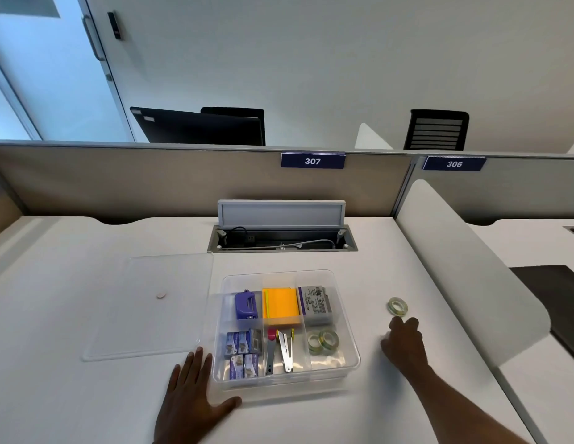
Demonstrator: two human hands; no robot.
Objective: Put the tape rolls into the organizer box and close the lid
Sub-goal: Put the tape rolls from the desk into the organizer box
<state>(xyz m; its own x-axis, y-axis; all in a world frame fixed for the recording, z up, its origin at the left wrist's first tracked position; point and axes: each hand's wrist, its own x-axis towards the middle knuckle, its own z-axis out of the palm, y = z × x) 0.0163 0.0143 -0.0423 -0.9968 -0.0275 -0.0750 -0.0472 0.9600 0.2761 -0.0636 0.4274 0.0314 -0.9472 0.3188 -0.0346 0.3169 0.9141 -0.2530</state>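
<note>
A clear organizer box [352, 354] stands open on the white desk. Two tape rolls [323, 340] stand on edge in its front right compartment. One more tape roll [398, 306] lies flat on the desk to the right of the box. My right hand [403, 342] is just in front of that roll, fingers apart, not touching it and holding nothing. My left hand [192, 395] rests flat on the desk against the box's front left corner. The clear lid [151, 306] lies flat on the desk left of the box.
The box also holds a purple punch, orange sticky notes [281, 305], staple boxes and a staple remover. An open cable hatch [282, 240] sits behind the box. A white divider [465, 283] rises at the right. A partition wall closes off the back.
</note>
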